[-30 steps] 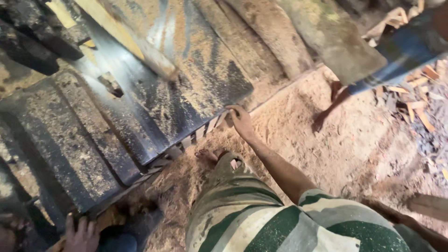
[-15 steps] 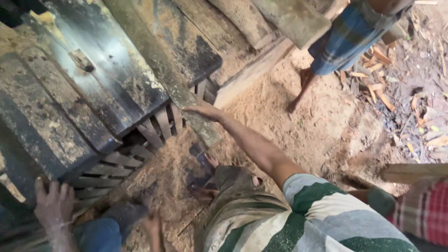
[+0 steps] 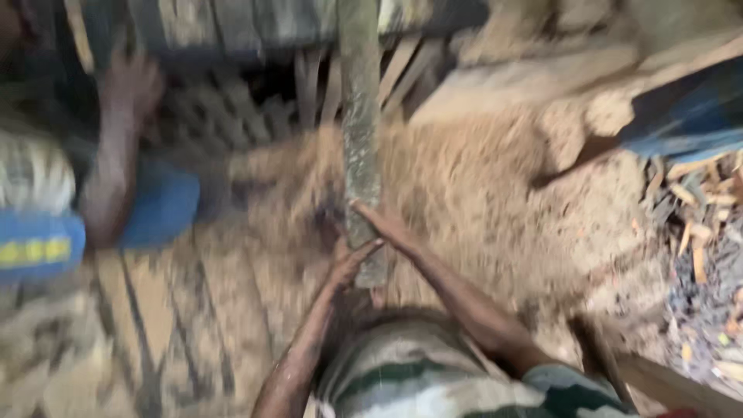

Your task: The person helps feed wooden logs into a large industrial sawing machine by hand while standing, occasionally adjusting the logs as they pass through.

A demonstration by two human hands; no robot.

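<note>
- Wooden plank [image 3: 361, 139] lay lengthwise over sawdust [image 3: 495, 186], its near end between both hands.
- Left hand [image 3: 348, 263] and right hand [image 3: 385, 226] pressed its sides, fingers straight and together.
- Step, seemingly: gripping the plank; shifting it calls for firmer hold.
- Co-worker's hand [image 3: 131, 81] rested near slats [image 3: 317, 85].

Both arms reach forward, left hand [image 3: 350, 262] and right hand [image 3: 385, 224] close together, fingers extended.
</note>
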